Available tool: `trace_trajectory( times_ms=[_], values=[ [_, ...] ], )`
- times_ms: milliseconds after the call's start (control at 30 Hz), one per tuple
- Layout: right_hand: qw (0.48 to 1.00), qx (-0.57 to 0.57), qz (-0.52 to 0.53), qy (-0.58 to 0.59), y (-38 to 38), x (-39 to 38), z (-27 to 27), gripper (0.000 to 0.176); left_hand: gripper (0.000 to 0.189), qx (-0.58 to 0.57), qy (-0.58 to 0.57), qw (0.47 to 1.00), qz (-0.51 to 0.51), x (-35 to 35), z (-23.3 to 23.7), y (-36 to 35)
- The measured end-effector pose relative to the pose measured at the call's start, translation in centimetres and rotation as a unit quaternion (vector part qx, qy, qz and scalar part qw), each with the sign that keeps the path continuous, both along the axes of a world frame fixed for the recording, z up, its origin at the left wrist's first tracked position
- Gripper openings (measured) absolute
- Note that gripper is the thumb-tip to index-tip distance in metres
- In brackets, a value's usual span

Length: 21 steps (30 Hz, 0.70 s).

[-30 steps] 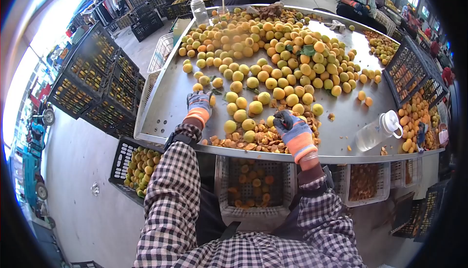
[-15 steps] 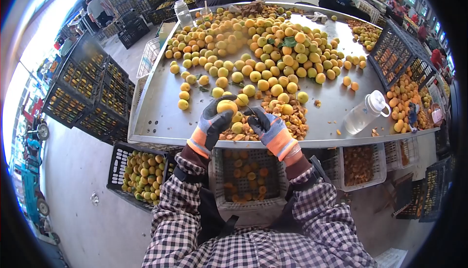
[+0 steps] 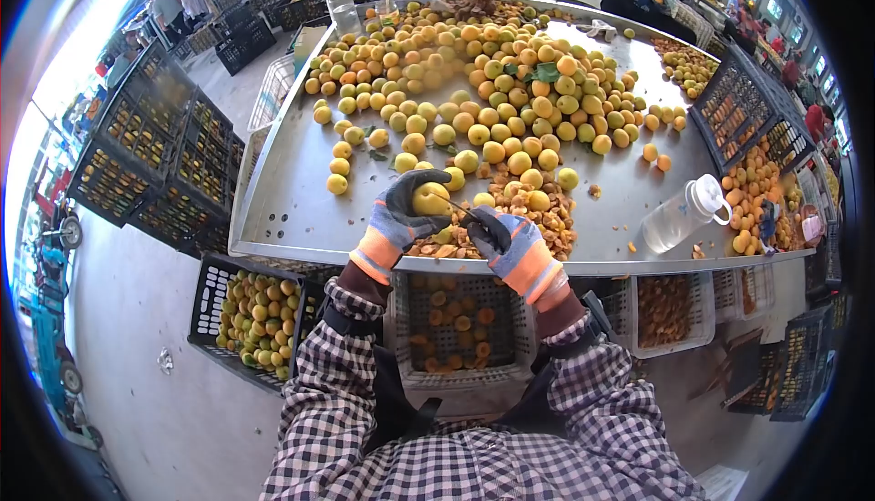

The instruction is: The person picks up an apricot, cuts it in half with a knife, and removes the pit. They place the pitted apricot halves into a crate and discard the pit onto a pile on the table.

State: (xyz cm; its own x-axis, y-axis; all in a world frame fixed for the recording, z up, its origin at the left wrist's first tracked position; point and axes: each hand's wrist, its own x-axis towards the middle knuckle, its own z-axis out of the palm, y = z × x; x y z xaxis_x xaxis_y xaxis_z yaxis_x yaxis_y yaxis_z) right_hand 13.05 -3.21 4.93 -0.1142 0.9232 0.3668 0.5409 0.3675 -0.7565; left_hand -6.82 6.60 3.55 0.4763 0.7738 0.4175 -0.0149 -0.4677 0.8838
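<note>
My left hand [image 3: 392, 218], in a grey, orange and black glove, is wrapped round a yellow apricot [image 3: 429, 198] above the table's near edge. Opposite it, my right hand [image 3: 509, 242], gloved alike, pinches a thin, dark, knife-like tool [image 3: 453, 204] whose tip reaches the apricot's side. The fingers hide the rest of the tool. Beneath and between both hands lies a heap of cut apricot pieces [image 3: 547, 225]. Whole apricots [image 3: 510, 127] are piled farther back on the metal table [image 3: 301, 200].
Below the table edge stands a crate [image 3: 519, 369] with apricot halves; a black crate [image 3: 205, 319] of whole fruit is at left. A water bottle [image 3: 679, 218] leans at right, near a tipped black crate [image 3: 729, 104]. Two people sit across the table.
The apricot in my left hand has turned and tilted. My right hand's tool now shows against its side. The view has shifted slightly.
</note>
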Motion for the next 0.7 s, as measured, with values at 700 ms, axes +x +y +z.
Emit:
trace_trajectory(
  times_ms=[700],
  values=[
    [1.0,-0.028,0.002,-0.006,0.0,-2.0,-1.9,0.024,0.065,-0.277,-0.211,0.933,-0.093,0.8,1.9,-3.2]
  ],
)
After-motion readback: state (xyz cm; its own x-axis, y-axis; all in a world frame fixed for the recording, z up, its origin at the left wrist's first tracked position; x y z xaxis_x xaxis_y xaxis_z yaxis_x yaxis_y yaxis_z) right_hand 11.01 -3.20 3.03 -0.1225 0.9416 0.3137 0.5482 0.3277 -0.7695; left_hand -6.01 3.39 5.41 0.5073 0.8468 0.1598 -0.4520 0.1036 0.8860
